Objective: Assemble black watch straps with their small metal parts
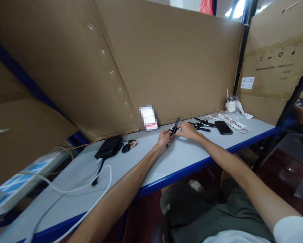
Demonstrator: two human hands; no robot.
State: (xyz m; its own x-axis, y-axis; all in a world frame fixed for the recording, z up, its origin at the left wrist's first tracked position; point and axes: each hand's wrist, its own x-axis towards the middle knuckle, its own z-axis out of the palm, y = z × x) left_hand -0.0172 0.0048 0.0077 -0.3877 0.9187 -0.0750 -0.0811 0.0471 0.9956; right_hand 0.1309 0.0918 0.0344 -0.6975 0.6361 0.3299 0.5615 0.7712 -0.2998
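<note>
My left hand [163, 138] is closed around a slim black tool with a long handle [175, 126]; its upper end points up and to the right. On the tool's right side, the fingertips of my right hand [188, 131] are pinched against it near its middle. What kind of tool it is cannot be made out, and my left fingers cover its lower part. Just beyond my right hand lie several similar black tools [204, 125], their handles splayed. A phone [223, 127] rests to the right of them.
A cardboard wall [181, 67] borders the back of the grey table [184, 155]. Leaning there is a blurred-out phone-shaped object [148, 118]. At left are a black box [109, 147], keys [128, 146] and a white cable [109, 175]; at right, plastic packaging [229, 118] and a cup [231, 106].
</note>
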